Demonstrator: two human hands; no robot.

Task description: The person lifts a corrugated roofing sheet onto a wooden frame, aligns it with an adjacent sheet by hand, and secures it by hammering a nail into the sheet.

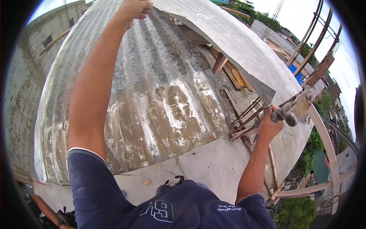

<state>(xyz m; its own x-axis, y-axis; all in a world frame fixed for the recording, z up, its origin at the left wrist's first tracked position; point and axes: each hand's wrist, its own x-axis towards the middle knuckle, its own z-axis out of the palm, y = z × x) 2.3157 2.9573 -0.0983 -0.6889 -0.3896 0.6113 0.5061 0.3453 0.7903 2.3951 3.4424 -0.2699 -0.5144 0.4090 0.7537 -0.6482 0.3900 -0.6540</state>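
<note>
the left hand is gripping the upper edge of the raised metal sheet, its grip closed on that edge. the right hand is wrapped shut around a handled tool just under the sheet's lower corner. the lifted sheet is standing tilted above the corrugated roofing, not yet laid flat. judged from this, positioning is underway; seating and fixing are remaining.

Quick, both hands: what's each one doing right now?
Left hand: closed, gripping the top edge of the corrugated metal sheet.
Right hand: closed around a metal pipe.
</note>
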